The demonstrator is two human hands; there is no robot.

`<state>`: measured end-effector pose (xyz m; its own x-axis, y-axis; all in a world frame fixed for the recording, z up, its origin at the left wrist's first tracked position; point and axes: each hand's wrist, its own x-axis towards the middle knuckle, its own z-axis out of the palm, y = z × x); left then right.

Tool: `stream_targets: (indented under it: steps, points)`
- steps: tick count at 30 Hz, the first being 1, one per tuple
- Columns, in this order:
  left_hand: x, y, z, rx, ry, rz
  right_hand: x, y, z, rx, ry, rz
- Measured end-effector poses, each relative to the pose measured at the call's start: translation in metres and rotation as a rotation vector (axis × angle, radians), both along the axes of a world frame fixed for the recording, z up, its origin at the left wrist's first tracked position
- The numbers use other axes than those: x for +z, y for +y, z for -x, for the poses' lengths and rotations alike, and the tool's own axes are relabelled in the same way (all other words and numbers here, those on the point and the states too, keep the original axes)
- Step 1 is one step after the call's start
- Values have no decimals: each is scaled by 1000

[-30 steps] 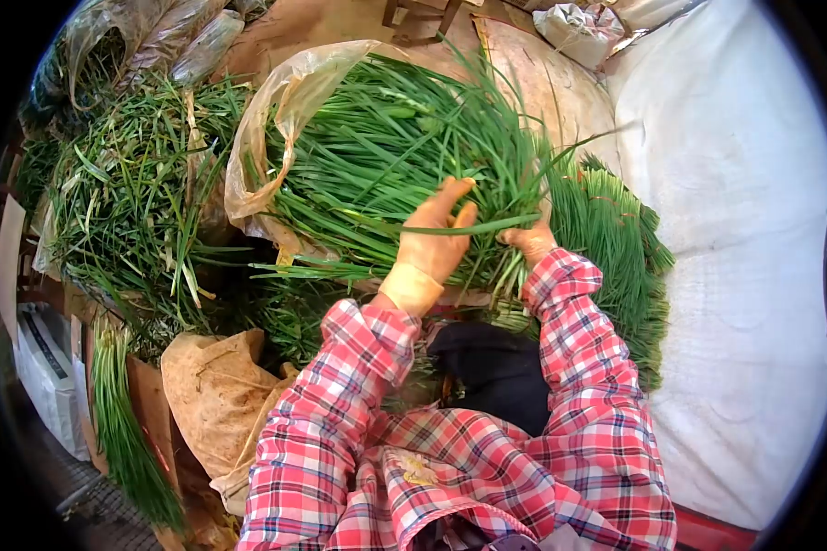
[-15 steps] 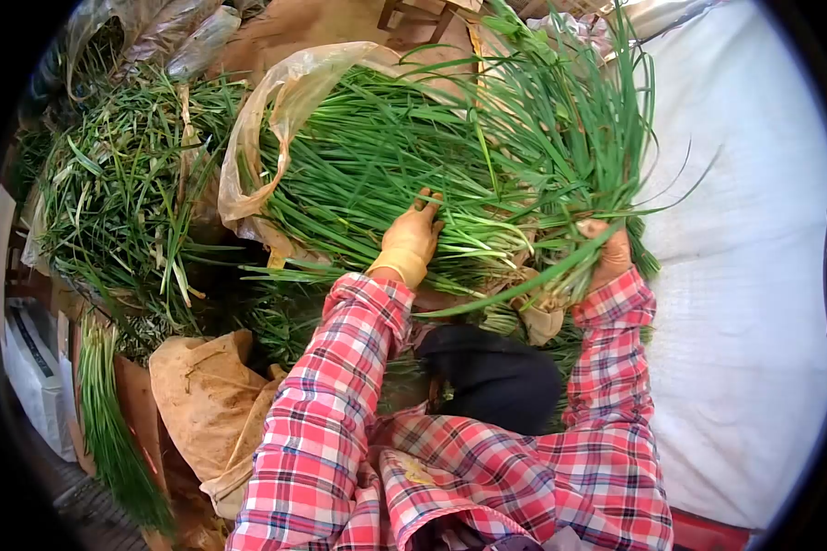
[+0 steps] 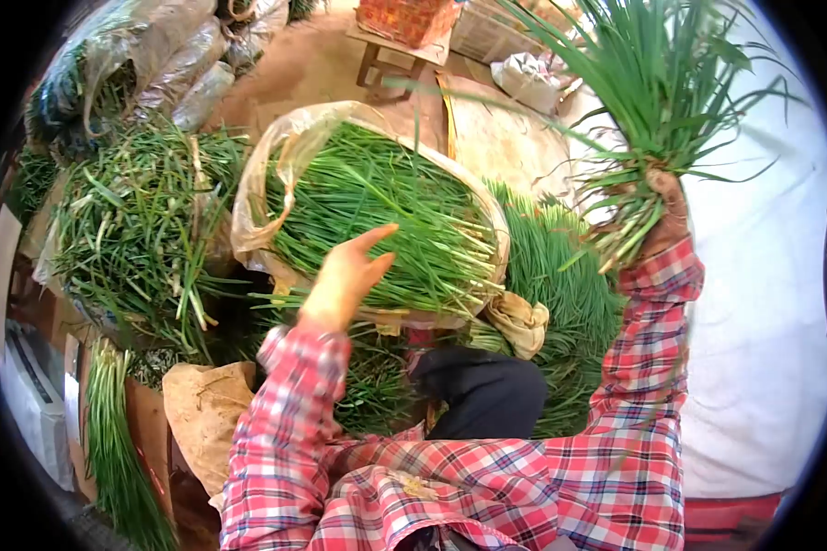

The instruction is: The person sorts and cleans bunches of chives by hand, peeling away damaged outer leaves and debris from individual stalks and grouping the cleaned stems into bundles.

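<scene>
My right hand (image 3: 666,207) is closed around the stalk end of a bunch of green chives (image 3: 657,101), raised at the right with its leaves fanning upward. Pale stalk ends and some drooping leaves hang below the fist. My left hand (image 3: 345,275), slightly blurred, is over the near edge of a clear plastic bag (image 3: 248,220). Its thumb and forefinger are spread, with nothing between them. Inside the bag lies a thick heap of chives (image 3: 377,202), pale stalk ends pointing right.
Left of the bag is a pile of loose leaf trimmings (image 3: 142,230). More chives (image 3: 560,275) lie stacked at the right, beside a white sheet (image 3: 749,349). A tied bunch (image 3: 119,441) rests at lower left near a brown cloth (image 3: 207,413). Behind stands a small wooden stool (image 3: 400,55).
My right hand has lifted the bunch of chives up and away from the bag to the right. My left hand has come off the chives and drawn back to the left.
</scene>
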<state>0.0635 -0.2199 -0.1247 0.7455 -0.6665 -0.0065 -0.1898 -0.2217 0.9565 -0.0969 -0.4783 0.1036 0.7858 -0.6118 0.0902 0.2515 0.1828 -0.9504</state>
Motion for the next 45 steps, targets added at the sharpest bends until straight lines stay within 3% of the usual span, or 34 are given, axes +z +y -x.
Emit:
stream_targets:
  steps: [1, 2, 4, 6, 7, 10, 12, 14, 16, 18, 20, 23, 24, 26, 28, 30, 31, 32, 33, 34, 36, 38, 40, 42, 43, 45]
  points:
    - [19, 30, 2, 96, -126, -9, -7, -9, 5, 199, 83, -66]
    - [21, 55, -1, 173, -83, 67, -12, 8, -2, 84, 78, -85]
    - [74, 102, 14, 225, 239, 143, -10, 46, -15, 287, 111, -167]
    - [102, 124, 35, 120, 406, 330, -24, 67, -29, 354, 192, -112]
    - [101, 126, 44, 8, 435, 480, -26, 90, -29, 351, 213, -68]
    - [70, 112, 76, -239, 660, 796, -53, 138, -41, 658, 106, -105]
    - [59, 101, 96, -266, 741, 1010, -79, 174, -41, 838, 198, -25]
    - [49, 112, 100, -112, 691, 1004, -113, 194, -38, 1047, 248, 143]
    - [51, 126, 95, 22, 724, 1111, -144, 194, -36, 1227, 298, 106]
    - [51, 139, 85, 61, 698, 1160, -135, 212, -29, 1231, 316, -18]
    - [42, 150, 76, 89, 650, 1251, -142, 221, -22, 1338, 406, -22]
    - [47, 169, 71, -143, 806, 1395, -164, 236, -14, 1551, 512, -86]
    - [49, 176, 72, -179, 844, 1388, -165, 240, -13, 1596, 488, -10]
    - [64, 182, 72, -29, 792, 1471, -186, 235, -15, 1756, 615, 204]
    - [60, 203, 57, -174, 824, 1400, -202, 228, -18, 1766, 673, 221]
    - [69, 218, 56, 31, 783, 1298, -233, 229, -24, 1695, 724, 104]
    - [71, 219, 57, 159, 741, 1341, -225, 218, -28, 1592, 602, 469]
    - [75, 219, 58, 292, 699, 1378, -182, 223, -35, 1457, 472, 813]
    - [77, 223, 57, 449, 710, 1297, -163, 229, -38, 1390, 429, 610]
    - [76, 228, 58, 451, 713, 1283, -150, 234, -40, 1314, 384, 406]
    - [77, 234, 58, 385, 722, 1197, -135, 249, -49, 1268, 322, 286]
    - [87, 229, 64, 432, 685, 1148, -122, 291, -42, 966, 301, 560]
    - [91, 226, 67, 492, 584, 1057, -147, 315, -50, 744, 328, 439]
    - [85, 229, 61, 512, 542, 1067, -159, 327, -59, 604, 315, 23]
    - [87, 232, 60, 541, 483, 1062, -161, 334, -58, 499, 165, -141]
    - [108, 238, 66, 577, 367, 1065, -137, 328, -61, 409, 64, -389]
